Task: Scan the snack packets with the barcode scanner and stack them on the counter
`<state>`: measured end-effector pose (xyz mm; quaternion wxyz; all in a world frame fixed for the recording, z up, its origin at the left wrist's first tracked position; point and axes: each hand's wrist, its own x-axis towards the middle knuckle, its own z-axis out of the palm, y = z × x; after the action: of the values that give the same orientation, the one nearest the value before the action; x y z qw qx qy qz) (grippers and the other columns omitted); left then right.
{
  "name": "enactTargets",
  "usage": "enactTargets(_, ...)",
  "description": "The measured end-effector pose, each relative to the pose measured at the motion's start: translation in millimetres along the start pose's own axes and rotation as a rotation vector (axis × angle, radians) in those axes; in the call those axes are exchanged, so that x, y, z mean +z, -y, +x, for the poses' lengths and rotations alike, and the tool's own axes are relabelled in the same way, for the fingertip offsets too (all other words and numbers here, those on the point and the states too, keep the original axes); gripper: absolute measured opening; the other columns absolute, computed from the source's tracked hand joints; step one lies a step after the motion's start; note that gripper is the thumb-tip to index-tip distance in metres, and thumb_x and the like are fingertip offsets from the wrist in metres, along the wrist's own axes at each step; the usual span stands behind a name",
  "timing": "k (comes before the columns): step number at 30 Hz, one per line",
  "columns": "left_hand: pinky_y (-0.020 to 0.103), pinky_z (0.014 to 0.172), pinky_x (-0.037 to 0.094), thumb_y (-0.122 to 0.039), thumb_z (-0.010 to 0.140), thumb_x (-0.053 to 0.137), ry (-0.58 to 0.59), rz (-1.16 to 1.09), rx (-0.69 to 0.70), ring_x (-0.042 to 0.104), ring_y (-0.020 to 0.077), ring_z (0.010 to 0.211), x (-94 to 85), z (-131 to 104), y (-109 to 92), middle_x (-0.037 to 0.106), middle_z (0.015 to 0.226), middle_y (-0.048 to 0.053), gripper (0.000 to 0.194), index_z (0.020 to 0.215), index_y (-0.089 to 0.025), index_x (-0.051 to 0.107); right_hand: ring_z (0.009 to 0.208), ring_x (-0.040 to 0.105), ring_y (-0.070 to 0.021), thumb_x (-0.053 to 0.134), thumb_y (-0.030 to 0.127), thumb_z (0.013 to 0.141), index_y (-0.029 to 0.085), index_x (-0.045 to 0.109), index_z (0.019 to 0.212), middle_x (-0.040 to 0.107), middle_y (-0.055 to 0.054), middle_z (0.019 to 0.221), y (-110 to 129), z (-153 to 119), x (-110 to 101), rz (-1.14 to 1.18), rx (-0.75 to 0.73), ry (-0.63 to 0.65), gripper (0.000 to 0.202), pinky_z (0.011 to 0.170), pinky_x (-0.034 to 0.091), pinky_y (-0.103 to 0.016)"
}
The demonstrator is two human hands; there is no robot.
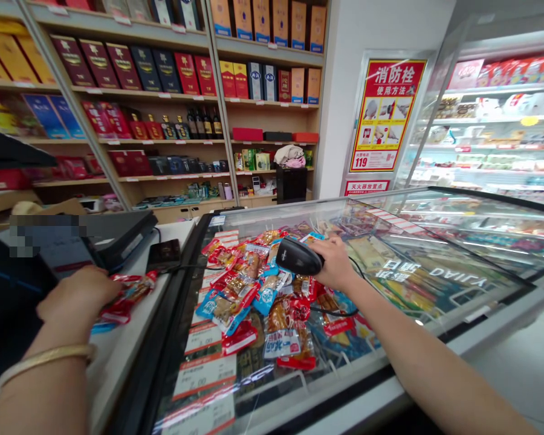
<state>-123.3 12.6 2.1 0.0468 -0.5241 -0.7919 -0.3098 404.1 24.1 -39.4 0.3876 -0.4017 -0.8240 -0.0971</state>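
My right hand (336, 264) grips a black barcode scanner (299, 257), its head pointing left over a heap of snack packets (249, 278). These small red and blue packets of brown food lie loosely piled on the glass top of a freezer (258, 399). On the left, my left hand (77, 296), with a bangle at the wrist, is closed at the edge of a red snack packet (131, 293) above the white counter. Its fingertips are partly hidden. A bit of blue packaging shows below that packet. The scanner's cable runs under my right forearm.
A black phone-like device (164, 255) lies on the counter (118, 356), near dark checkout equipment (122, 235). Price labels (204, 377) line the freezer's left side. Shelves of boxed goods (163, 93) stand behind, and a lit display fridge (503, 115) at right.
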Motion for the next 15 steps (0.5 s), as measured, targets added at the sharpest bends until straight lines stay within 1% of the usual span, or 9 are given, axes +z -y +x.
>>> enactTargets(2,0.076,0.070,0.044,-0.067,0.041,0.070,-0.161,0.197,-0.147,0.064,0.0591,0.103,4.1,-4.4,-3.9,0.067,0.065,0.013,0.051,0.053,-0.021,0.051,0.090,0.066,-0.0230,0.065,0.029,0.072,0.021,0.071,0.096,0.076,-0.007,0.096,-0.4,0.1,-0.3,0.001,0.005,0.003,0.025,0.082,0.027,-0.036)
enactTargets(3,0.076,0.075,0.044,-0.071,0.045,0.067,-0.251,0.261,-0.171,0.061,0.0585,0.111,6.3,-8.3,-10.6,0.072,0.077,0.013,0.052,0.059,-0.021,0.057,0.092,0.066,-0.0230,0.065,0.029,0.073,0.021,0.071,0.097,0.076,-0.007,0.099,-0.6,0.1,-0.7,0.000,0.008,0.006,0.026,0.082,0.028,-0.036)
enactTargets(4,0.075,0.078,0.044,-0.072,0.051,0.064,-0.307,0.250,-0.103,0.059,0.0570,0.115,8.8,-12.8,-19.8,0.074,0.086,0.011,0.053,0.067,-0.022,0.062,0.093,0.066,-0.0229,0.066,0.029,0.074,0.021,0.071,0.097,0.076,-0.007,0.101,-0.6,0.2,-1.1,-0.001,0.008,0.008,0.026,0.082,0.028,-0.035)
enactTargets(6,0.069,0.084,0.049,-0.072,0.065,0.056,-0.331,0.132,0.113,0.061,0.0505,0.117,16.3,-23.0,-44.3,0.074,0.096,0.008,0.053,0.087,-0.025,0.070,0.094,0.066,-0.0227,0.066,0.030,0.075,0.021,0.071,0.098,0.076,-0.007,0.101,-0.5,0.3,-1.7,0.001,0.001,0.003,0.025,0.082,0.028,-0.035)
enactTargets(7,0.064,0.086,0.052,-0.070,0.072,0.052,-0.289,0.051,0.224,0.063,0.0462,0.115,21.4,-28.5,-58.4,0.073,0.098,0.008,0.055,0.097,-0.024,0.072,0.093,0.066,-0.0227,0.066,0.031,0.075,0.022,0.071,0.098,0.076,-0.007,0.101,-0.3,0.3,-1.8,0.003,-0.004,-0.001,0.025,0.083,0.027,-0.035)
enactTargets(8,0.059,0.090,0.055,-0.069,0.077,0.050,-0.211,-0.021,0.312,0.066,0.0415,0.112,27.5,-34.4,-73.0,0.073,0.100,0.009,0.058,0.104,-0.022,0.072,0.093,0.066,-0.0227,0.066,0.032,0.076,0.022,0.071,0.097,0.076,-0.007,0.100,0.0,0.3,-1.7,0.004,-0.006,-0.004,0.025,0.083,0.027,-0.035)
enactTargets(10,0.050,0.094,0.057,-0.069,0.082,0.048,0.002,-0.157,0.490,0.068,0.0341,0.109,41.4,-47.0,-100.6,0.072,0.109,0.013,0.065,0.116,-0.018,0.072,0.091,0.065,-0.0224,0.066,0.034,0.077,0.022,0.071,0.097,0.075,-0.007,0.095,0.6,0.3,-1.3,0.002,-0.003,0.001,0.024,0.082,0.027,-0.035)
enactTargets(12,0.048,0.106,0.050,-0.072,0.086,0.045,0.182,-0.214,0.683,0.061,0.0324,0.124,55.8,-60.4,-122.1,0.065,0.132,0.015,0.068,0.121,-0.020,0.072,0.087,0.064,-0.0221,0.066,0.035,0.078,0.022,0.071,0.095,0.074,-0.006,0.090,1.1,0.3,-0.7,-0.002,0.000,0.006,0.023,0.082,0.027,-0.035)
enactTargets(15,0.047,0.115,0.041,-0.074,0.088,0.043,0.412,-0.169,0.808,0.050,0.0336,0.138,72.9,-77.5,-138.6,0.054,0.147,0.016,0.068,0.117,-0.023,0.076,0.084,0.063,-0.0221,0.066,0.035,0.077,0.022,0.071,0.093,0.073,-0.006,0.086,1.8,0.2,0.0,0.003,-0.003,-0.009,0.021,0.081,0.027,-0.035)
